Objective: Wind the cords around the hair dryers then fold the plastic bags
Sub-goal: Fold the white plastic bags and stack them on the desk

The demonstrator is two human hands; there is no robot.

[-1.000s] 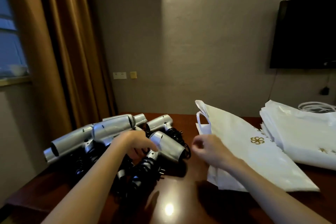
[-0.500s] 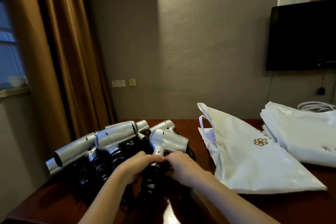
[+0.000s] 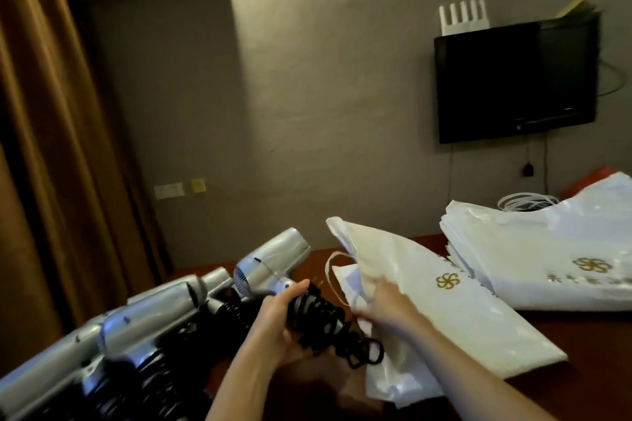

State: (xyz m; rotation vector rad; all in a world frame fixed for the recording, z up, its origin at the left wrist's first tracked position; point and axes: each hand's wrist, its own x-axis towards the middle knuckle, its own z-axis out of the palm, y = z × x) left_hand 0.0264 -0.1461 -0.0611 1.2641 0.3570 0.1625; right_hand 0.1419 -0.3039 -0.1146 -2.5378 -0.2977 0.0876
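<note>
Silver plastic hair dryer (image 3: 270, 263) with a black coiled cord (image 3: 328, 321) is lifted above the dark red-brown wooden table (image 3: 581, 345). The left hand (image 3: 277, 321) grips its handle, with the fingers curled round the part where the cord is wound. Some loose loops of the cord hang down just right of this hand. The nozzle of the dryer points up and to the right, away from the hand.

The right hand (image 3: 386, 304) is just right of the cord, in front of a white plastic bag (image 3: 441, 311) with a gold flower-like logo (image 3: 447, 280). This hand is blurred, so I cannot tell if its fingers hold something. The bag lies flat on the table, and its thin white handle (image 3: 333, 270) makes a loop near the right hand.

Further right of this hand is a pile of white plastic bags (image 3: 547, 256) with the same gold logo and a row of gold characters under it, too blurred to read. Left of the left hand lie more silver hair dryers (image 3: 143, 325) side by side, with black cords wound round their handles.

On the grey wall behind hangs a black flat television (image 3: 513, 82).
</note>
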